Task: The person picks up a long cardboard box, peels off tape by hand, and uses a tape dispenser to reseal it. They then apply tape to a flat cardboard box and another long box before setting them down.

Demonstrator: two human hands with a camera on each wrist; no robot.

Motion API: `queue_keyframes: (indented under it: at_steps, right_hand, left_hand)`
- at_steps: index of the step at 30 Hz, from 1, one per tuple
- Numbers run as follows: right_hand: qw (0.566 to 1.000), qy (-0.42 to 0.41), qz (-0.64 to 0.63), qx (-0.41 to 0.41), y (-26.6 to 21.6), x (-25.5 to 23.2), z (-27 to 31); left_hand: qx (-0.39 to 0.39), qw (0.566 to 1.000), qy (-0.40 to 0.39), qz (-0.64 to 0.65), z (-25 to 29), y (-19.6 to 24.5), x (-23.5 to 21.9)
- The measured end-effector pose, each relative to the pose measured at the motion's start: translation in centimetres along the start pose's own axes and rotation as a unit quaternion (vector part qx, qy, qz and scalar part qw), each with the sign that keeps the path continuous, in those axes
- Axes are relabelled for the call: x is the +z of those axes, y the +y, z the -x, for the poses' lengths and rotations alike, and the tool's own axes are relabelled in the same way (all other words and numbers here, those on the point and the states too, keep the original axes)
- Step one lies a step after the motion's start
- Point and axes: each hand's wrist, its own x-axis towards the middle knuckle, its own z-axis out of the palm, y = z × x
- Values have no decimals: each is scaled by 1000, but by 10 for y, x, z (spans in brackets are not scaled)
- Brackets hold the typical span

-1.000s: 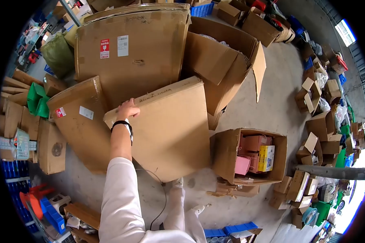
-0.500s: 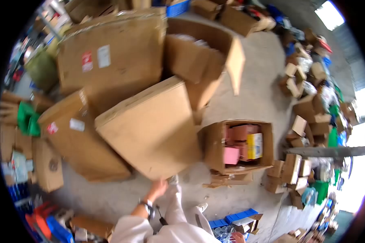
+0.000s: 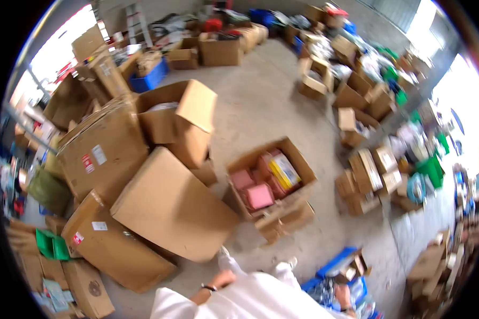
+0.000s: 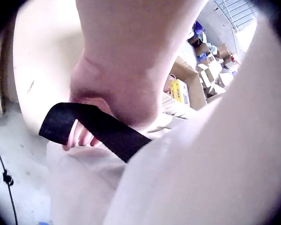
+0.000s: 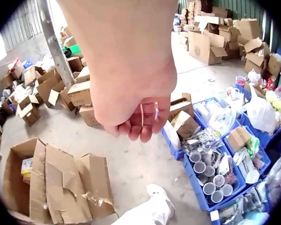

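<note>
My left hand (image 3: pixel 223 279) hangs low in front of the white clothing, beside the lower corner of a large flat carton (image 3: pixel 167 204), and holds nothing. In the left wrist view a black strap crosses in front of that hand (image 4: pixel 114 101), whose fingers hang loosely bent. My right hand (image 3: pixel 343 295) hangs at the lower right, over blue crates. The right wrist view has this hand (image 5: pixel 136 105) empty, its fingers relaxed and slightly curled. An open box (image 3: pixel 300 154) with pink items (image 3: pixel 259 196) and a yellow box (image 3: pixel 285 171) stands right of the flat carton.
More large cartons (image 3: pixel 104 151) lean at the left. Blue crates (image 5: pixel 196 190) with clear cups and bags stand at the lower right. Boxes and bags line the far right, near a grey post (image 3: pixel 410 114). Concrete floor (image 3: pixel 266 90) shows behind the open box.
One second ago my left hand rested on the flat carton's top edge; it is now off it and down by my body. The view has swung right, and my right hand has come into view.
</note>
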Motion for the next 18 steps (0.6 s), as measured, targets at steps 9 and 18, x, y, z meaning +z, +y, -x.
queue_keyframes:
  at_steps: [9,18]
  right_hand:
    - [985,-25,-169,2,12,-67,-68]
    - [978,-113,-174,32,67,-88,-152]
  left_hand:
    - [-271,938,122,179,-62,88,-58]
    - [-295,932,115,177,-192,240,-263]
